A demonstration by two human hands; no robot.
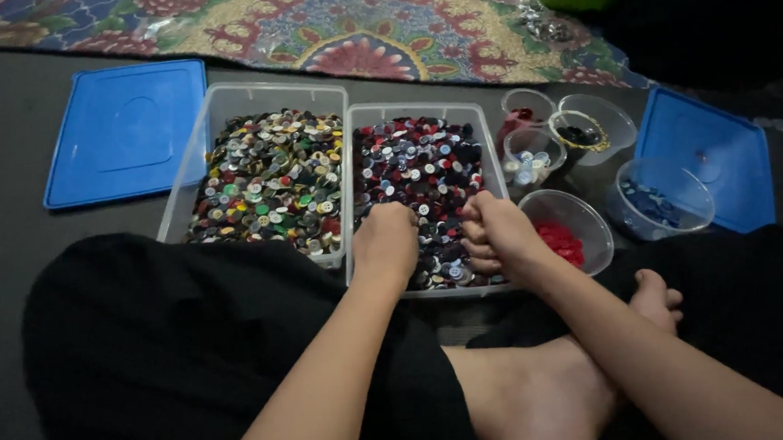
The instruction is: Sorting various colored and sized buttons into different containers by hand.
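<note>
Over the right tub (485, 145): I see both hands in buttons (416, 170).
Left hand (386, 240): curled, fingertips buried.
Right hand (495, 233): loosely fisted; contents hidden.

We see a dim, soft-lit scene; light seems to fall from above, leaving the lower left and upper right of the frame nearly black, with slight blur throughout.

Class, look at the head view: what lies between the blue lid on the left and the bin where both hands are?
In the head view, another clear bin full of mixed buttons lies between them.
</note>
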